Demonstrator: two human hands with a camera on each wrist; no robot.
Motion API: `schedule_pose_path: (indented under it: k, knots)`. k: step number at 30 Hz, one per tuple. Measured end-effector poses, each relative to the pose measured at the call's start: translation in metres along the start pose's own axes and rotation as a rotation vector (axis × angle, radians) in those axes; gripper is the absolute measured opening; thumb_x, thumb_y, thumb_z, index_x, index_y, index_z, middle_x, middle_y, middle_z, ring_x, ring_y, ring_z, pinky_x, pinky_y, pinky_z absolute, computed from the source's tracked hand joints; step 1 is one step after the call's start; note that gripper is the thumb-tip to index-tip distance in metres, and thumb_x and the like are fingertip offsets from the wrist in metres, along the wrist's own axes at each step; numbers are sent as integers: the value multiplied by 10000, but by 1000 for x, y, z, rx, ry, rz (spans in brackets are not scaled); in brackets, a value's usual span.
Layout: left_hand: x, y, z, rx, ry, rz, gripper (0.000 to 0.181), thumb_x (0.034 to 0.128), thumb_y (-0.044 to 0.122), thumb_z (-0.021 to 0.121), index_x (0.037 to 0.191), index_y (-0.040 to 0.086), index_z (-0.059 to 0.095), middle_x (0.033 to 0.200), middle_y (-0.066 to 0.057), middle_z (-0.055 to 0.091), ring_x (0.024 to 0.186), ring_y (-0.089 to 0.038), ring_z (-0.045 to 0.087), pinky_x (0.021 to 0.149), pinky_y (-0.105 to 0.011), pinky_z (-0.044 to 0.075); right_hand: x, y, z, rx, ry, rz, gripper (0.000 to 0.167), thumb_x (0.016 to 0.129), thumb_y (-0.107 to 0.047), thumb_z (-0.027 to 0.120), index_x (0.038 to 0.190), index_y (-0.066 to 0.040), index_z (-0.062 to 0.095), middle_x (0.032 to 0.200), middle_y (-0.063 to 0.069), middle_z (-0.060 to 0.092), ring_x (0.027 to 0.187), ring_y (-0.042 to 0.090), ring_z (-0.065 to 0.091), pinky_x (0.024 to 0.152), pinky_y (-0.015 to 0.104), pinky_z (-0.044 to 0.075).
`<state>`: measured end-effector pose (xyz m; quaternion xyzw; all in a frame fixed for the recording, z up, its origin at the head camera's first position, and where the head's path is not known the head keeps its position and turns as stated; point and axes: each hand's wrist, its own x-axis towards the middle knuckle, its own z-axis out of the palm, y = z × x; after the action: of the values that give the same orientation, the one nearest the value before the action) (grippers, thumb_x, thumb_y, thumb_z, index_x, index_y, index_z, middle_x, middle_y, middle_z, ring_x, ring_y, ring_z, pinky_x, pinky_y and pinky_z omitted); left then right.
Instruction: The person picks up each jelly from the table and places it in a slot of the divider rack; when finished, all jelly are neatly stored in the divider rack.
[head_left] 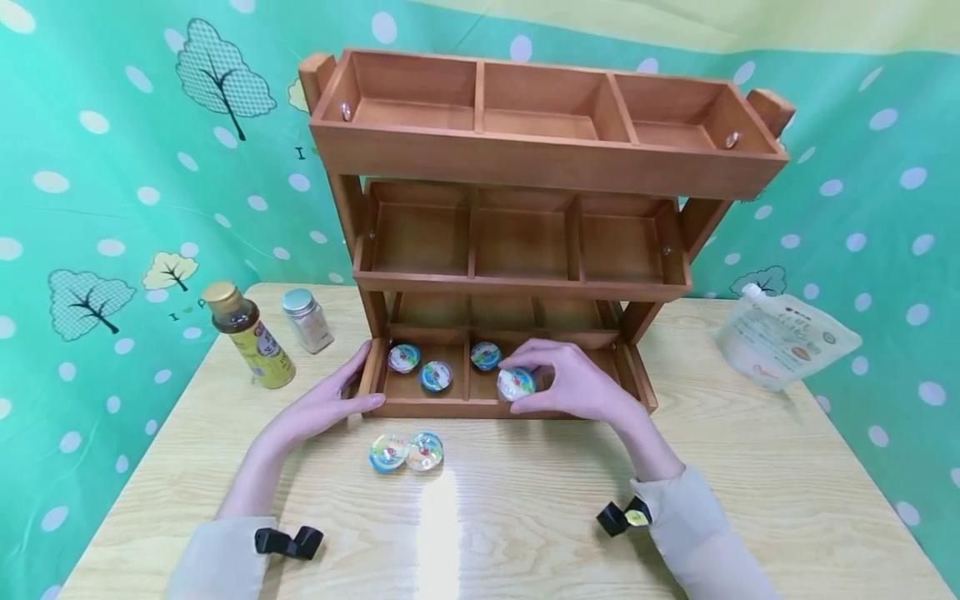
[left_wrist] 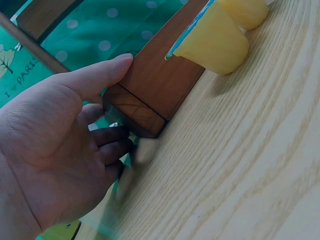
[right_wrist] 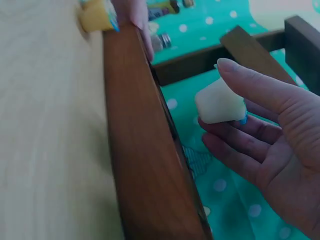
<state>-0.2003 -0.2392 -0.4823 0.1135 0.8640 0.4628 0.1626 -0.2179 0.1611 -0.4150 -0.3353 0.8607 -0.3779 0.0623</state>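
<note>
My right hand (head_left: 573,379) pinches a small jelly cup (head_left: 516,384) with a printed lid above the middle compartment of the rack's bottom tier. In the right wrist view that cup's pale body (right_wrist: 217,102) sits between thumb and fingers. My left hand (head_left: 322,404) grips the left end of the wooden rack (head_left: 547,162), its thumb on the front corner (left_wrist: 137,102). Two jelly cups (head_left: 436,376) lie in the bottom left compartment. Another cup (head_left: 485,356) lies in the middle one. Two yellow jelly cups (left_wrist: 212,45) rest on the table before the rack.
A sauce bottle (head_left: 262,350) with a gold cap and a spice jar (head_left: 309,323) stand to the left. On the right is a white spouted pouch (head_left: 783,337). The rack's upper tiers (head_left: 521,233) overhang the bottom one. A green patterned cloth (head_left: 150,208) hangs behind.
</note>
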Motion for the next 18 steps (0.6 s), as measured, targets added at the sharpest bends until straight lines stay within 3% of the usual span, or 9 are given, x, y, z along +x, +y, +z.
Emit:
schedule_pose_path:
  k: [6,9,18]
  knots:
    - [0,-1,1,5,4,-10,986,977,450,663,1671,279,-17,1748,-167,23,1583,-507,67,1229,-724,170,15,15,-4,16,45,40,488,790,-227,907,1248,-168,750,1169,-44,714,942,124,656,846,494,610]
    - [-1,-2,1,15,3,-10,981,980,462,655,1672,273,-15,1745,-175,31,1579,-514,80,1225,-725,184,19,22,-3,21,59,54,504,786,-202,908,1258,-135,745,1185,-18,718,933,126,657,838,455,610]
    - [-2,-1,1,-7,14,0,970,985,449,655,1673,265,-4,1746,-177,30,1582,-508,69,1234,-713,177,23,35,3,-1,70,101,491,790,-240,907,1252,-186,750,1204,-18,728,966,144,652,803,312,574]
